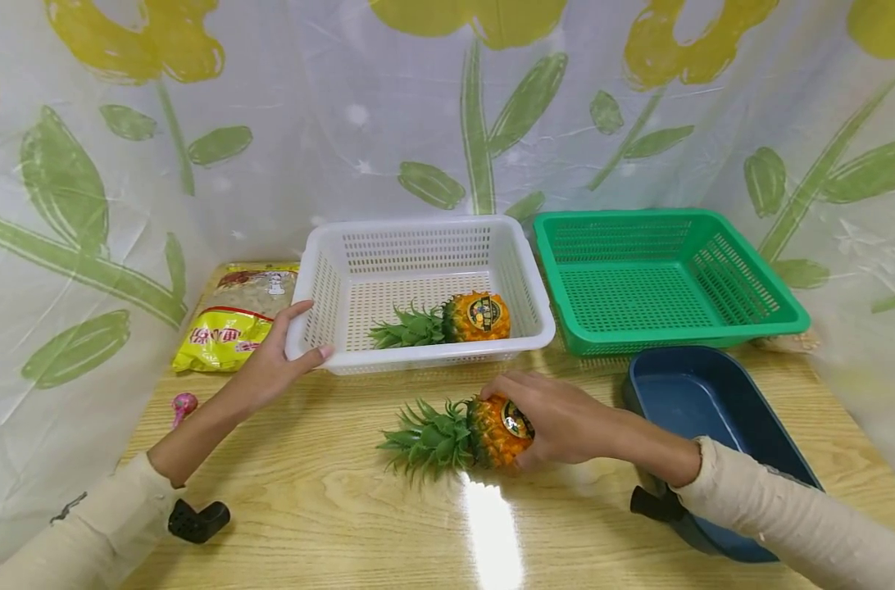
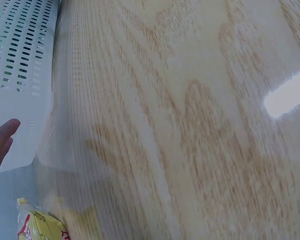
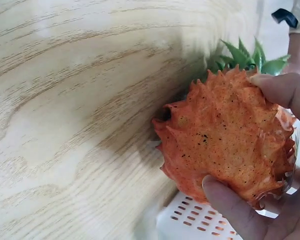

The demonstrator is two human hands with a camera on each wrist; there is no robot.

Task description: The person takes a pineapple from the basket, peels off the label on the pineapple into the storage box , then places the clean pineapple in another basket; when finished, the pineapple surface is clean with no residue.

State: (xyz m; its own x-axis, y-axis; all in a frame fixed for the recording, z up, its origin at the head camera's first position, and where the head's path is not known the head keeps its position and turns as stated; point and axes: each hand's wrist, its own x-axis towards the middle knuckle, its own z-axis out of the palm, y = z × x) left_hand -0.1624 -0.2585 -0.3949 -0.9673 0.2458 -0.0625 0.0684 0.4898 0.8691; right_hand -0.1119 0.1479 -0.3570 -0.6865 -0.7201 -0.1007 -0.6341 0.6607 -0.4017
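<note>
Just in front of the white basket (image 1: 418, 358), a pineapple (image 1: 488, 438) sits in the grip of the right hand (image 1: 561, 418)!

And it's a proper hold: thumb and fingers curled round the orange body, the leafy end pointing toward the basket's left side, a round label (image 1: 516, 420) peeping out by the fingers. The right wrist view brings us up close, with the blunt, spiky end filling the middle and a fingertip pressed on it. Whether the fruit rests on the wooden table (image 1: 329, 492) before the basket or hangs just above it, I can't quite tell from this angle.

Over to the white basket's near left corner, where the left hand (image 1: 281, 356) touches the rim, thumb and forefinger spread wide and nearly straight. Inside the basket, by its front wall and toward its right end, a second pineapple (image 1: 477, 317) lies on its side, leaves pointing left.

Round the outside now! Left of the white basket, just beside it, lies a yellow bag (image 1: 229, 324); front-left of it, a small pink lollipop (image 1: 185, 404). Close to its right stands a green basket (image 1: 683, 334). Front-right of the white basket, a dark blue tub (image 1: 683, 393) shows, partly covered by a cream sleeve (image 1: 779, 508). Behind the white basket, a flowered curtain (image 1: 329, 106)!
</note>
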